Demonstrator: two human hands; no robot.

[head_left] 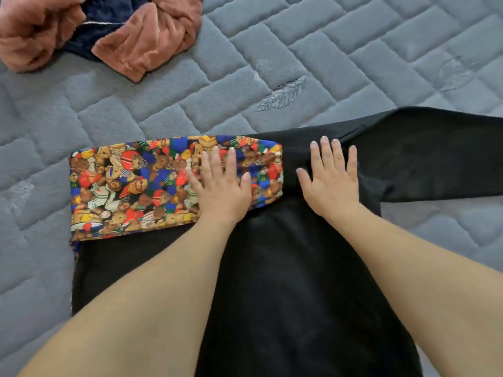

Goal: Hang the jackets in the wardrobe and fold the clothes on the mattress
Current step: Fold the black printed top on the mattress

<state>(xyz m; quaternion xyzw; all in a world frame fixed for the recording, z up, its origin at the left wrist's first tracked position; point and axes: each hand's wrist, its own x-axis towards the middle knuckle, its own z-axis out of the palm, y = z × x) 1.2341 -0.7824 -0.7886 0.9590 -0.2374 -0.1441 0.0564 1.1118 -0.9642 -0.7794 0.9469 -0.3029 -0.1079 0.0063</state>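
A black garment (285, 268) lies spread on the grey mattress (299, 50), one sleeve running off to the right. Its patterned sleeve (130, 186) is folded across the chest, and the left hand (220, 186) lies flat on it, fingers spread and holding nothing, likely to pin the fold. The right hand (332, 180) presses the black cloth just beside, equally flat, probably smoothing. A pink fleece (122, 31) waits far left.

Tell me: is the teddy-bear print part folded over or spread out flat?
Folded over. The teddy-bear print part lies as a neat band across the black garment, pressed by the left hand.
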